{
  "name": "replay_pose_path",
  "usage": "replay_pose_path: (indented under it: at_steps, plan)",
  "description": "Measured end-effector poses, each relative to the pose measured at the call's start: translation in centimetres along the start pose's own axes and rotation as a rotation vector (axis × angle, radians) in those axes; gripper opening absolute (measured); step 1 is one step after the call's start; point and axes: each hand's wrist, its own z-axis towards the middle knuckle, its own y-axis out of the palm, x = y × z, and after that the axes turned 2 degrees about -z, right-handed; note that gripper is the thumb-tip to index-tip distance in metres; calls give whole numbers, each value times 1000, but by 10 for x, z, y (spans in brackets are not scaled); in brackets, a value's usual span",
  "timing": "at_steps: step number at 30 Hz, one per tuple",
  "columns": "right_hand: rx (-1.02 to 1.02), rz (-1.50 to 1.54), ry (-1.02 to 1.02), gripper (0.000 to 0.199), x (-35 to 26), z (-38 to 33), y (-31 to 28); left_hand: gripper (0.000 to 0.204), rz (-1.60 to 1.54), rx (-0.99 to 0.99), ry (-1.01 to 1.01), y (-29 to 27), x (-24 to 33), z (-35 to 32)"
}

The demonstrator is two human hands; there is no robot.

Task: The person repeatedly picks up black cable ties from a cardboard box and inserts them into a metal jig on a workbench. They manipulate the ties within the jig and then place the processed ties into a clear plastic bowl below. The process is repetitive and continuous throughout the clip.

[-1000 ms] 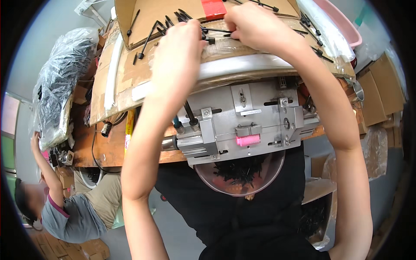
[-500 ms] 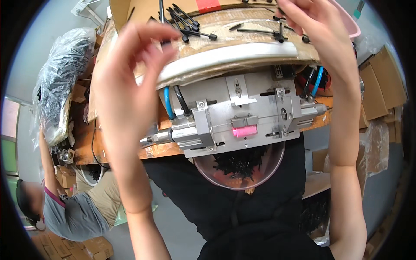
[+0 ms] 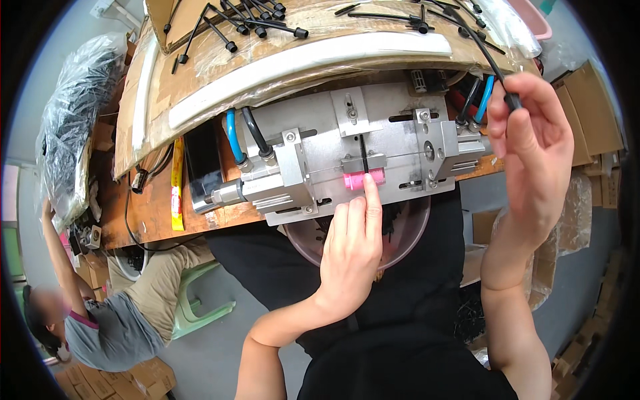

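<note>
My left hand [image 3: 351,257] reaches in from below with its index finger stretched out and the others bent behind it. That fingertip touches the near end of a thin black rod [image 3: 363,152] at a pink block [image 3: 353,181] on a metal fixture [image 3: 327,143]. The rod runs away from me across the plate; the thumb is hidden. At the right, raised beside the fixture, my right hand [image 3: 537,143] pinches a black rod with a knobbed end [image 3: 493,63] between thumb and fingers. Its knob is by the fingertips and the shaft points up and away.
Several knobbed black rods [image 3: 260,28] lie on a cardboard surface [image 3: 320,63] behind the fixture. A clear bowl [image 3: 415,237] of black pieces sits under its front edge. Blue and black hoses [image 3: 233,137] rise at its sides. At left, a co-worker [image 3: 110,327] sits by a plastic-wrapped bundle [image 3: 77,113].
My left hand has come down from the cardboard to the pink block, where a black rod now lies. My right hand has moved down and toward me, holding a knobbed rod.
</note>
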Motion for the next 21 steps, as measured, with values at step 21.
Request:
replay_pose_path:
  at_steps: [21]
  plan:
    - [-355,-601,-139,65,70,-91,65,78,-304,62,-200,-47,-7,-17]
